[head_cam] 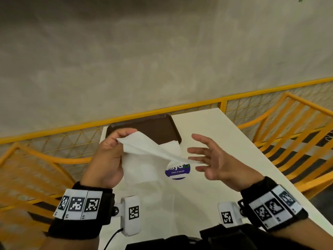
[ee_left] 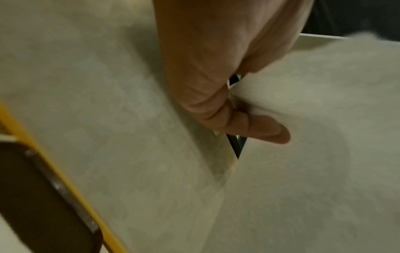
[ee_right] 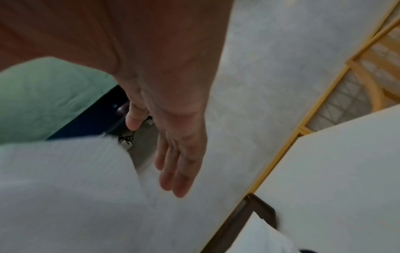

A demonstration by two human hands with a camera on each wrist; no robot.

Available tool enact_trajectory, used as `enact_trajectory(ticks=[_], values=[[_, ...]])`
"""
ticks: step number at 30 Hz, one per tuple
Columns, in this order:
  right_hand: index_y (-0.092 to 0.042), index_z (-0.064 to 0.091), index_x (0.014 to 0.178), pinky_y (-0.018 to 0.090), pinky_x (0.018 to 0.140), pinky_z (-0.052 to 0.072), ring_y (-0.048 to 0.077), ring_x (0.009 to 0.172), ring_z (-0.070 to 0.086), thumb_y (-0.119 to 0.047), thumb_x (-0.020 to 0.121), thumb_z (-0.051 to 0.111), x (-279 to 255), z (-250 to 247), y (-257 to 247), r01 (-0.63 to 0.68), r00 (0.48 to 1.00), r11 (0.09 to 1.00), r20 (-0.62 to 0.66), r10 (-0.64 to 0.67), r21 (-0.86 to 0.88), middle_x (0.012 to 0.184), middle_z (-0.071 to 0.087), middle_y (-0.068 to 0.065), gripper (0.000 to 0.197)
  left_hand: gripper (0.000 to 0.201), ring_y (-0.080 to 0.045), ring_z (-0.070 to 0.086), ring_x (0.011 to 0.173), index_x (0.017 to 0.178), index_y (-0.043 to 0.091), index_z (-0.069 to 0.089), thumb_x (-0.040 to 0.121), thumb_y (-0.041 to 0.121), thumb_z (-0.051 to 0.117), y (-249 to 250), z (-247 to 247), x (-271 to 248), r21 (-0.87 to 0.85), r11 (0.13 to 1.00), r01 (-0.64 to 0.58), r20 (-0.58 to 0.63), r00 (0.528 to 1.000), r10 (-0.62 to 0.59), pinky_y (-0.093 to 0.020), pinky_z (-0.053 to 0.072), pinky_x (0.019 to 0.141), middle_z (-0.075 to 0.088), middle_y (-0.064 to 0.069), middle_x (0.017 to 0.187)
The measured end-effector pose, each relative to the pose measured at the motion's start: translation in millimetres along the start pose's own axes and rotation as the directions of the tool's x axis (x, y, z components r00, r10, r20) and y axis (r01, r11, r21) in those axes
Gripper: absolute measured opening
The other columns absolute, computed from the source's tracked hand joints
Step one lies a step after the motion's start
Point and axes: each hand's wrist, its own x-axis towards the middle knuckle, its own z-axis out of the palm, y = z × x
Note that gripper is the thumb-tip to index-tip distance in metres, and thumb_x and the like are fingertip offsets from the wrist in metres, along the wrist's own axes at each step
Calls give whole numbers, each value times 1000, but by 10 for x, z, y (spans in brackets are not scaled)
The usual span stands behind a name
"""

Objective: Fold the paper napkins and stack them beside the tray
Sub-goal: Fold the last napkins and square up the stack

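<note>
White table point(head_cam: 225, 138), yellow railing point(head_cam: 180, 106), grey floor point(head_cam: 126, 51).

Dim, soft, motion-blurred wrist views

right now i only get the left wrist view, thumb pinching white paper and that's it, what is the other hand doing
Observer: The right hand is open with fingers spread, beside the napkin's free end, not gripping it.
Operator: anything stacked yet
Observer: White napkins lie flat on the table under the raised one; how many I cannot tell.
Operator: where's the tray from there
Observer: The brown tray sits at the table's far edge, just beyond those napkins.
</note>
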Motion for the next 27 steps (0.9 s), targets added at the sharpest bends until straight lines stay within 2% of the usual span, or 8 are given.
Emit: enact_trajectory(ticks=[3,5,8,11,14,17,22,27], values=[[-45,41,134,38,97,49,19,110,62,-77,43,78,120,115,114,-106,989,977,-86,123,184,133,51,6,103,59,-16,68,67,79,24,72,27,44,94,17,25,-39,-16,1000,21,112,994,-19,-24,55,55,71,-2,81],[-36,47,132,38,88,51,23,98,61,-77,50,74,202,184,177,-188,966,909,-96,239,371,123,56,10,96,53,-16,68,66,76,25,73,31,45,94,58,64,-60,45,999,3,212,977,-13,-25,55,53,72,-2,80],[-19,49,134,40,94,50,25,112,62,-59,79,63,254,268,246,-225,959,859,-51,278,459,128,61,12,69,30,-13,68,64,74,26,74,47,29,86,125,95,-68,192,979,-66,279,960,10,-22,53,53,72,0,78],[-13,50,133,45,98,49,31,115,60,-39,71,81,263,298,269,-212,976,887,52,209,410,129,61,15,74,27,-13,69,68,73,26,75,52,35,88,209,52,-75,265,951,-160,342,938,62,-22,54,57,73,0,78],[-8,60,112,31,76,55,21,93,66,-29,69,79,271,279,229,-135,989,955,-28,147,265,104,69,10,52,26,-22,71,76,68,22,75,56,41,88,278,-41,-92,304,930,-207,343,935,96,-28,57,63,74,-9,85],[-17,67,86,24,63,50,16,75,63,-29,73,74,246,242,159,-34,984,987,-166,60,157,83,69,2,19,9,-23,71,80,61,18,71,65,13,76,309,-113,-103,358,894,-269,351,926,139,-26,56,63,74,-13,87],[-20,74,79,31,74,50,23,83,64,-35,79,75,175,137,73,26,948,998,-317,-41,-51,91,71,0,15,55,-20,70,77,51,18,65,70,-32,55,217,-222,-80,457,848,-268,257,953,162,-25,56,60,75,-7,85],[-14,75,83,37,82,49,26,90,65,-19,92,62,144,99,-3,17,910,988,-408,-78,-151,90,74,1,16,32,-15,68,81,48,21,66,59,-9,64,104,-345,-44,625,717,-309,241,950,199,-21,54,67,73,2,87]])
